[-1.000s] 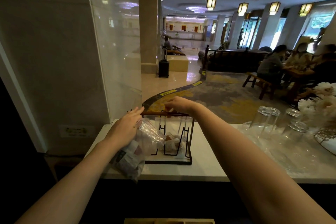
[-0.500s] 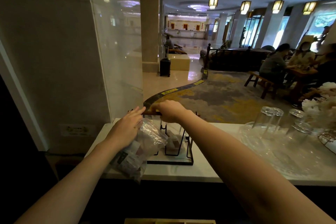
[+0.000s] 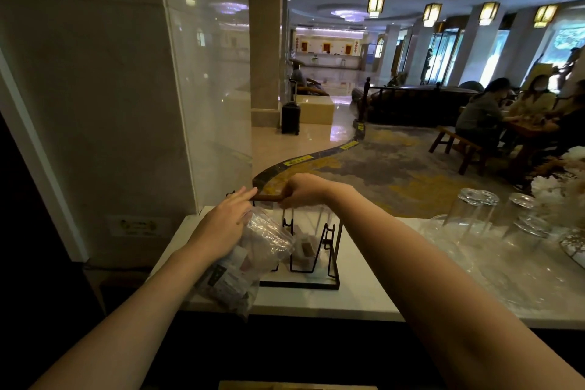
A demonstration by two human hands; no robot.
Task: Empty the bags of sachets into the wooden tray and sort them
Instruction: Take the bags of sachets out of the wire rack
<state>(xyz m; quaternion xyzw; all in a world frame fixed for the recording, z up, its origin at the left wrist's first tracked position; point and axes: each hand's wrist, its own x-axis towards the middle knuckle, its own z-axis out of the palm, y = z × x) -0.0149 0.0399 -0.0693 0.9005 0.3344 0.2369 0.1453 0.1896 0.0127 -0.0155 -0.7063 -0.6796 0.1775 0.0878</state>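
Note:
A black wire rack (image 3: 333, 258) with a wooden handle (image 3: 269, 198) stands on the white counter (image 3: 380, 298). My right hand (image 3: 305, 191) grips that handle from above. My left hand (image 3: 221, 231) holds a clear bag of sachets (image 3: 253, 266) that hangs over the counter's front edge, and its straight forefingers touch the handle's left end. More sachets in clear plastic (image 3: 305, 250) sit inside the rack. A strip of the wooden tray (image 3: 297, 386) shows at the bottom edge of the view.
Upturned drinking glasses (image 3: 474, 209) stand on the counter to the right, with white flowers (image 3: 563, 187) beyond them. A glass panel (image 3: 205, 89) and a marble wall close off the left. Past the counter is a lobby with seated people.
My right hand has slid left along the wooden handle, closer to my left hand, and closed round it. The left hand and its bag have hardly moved.

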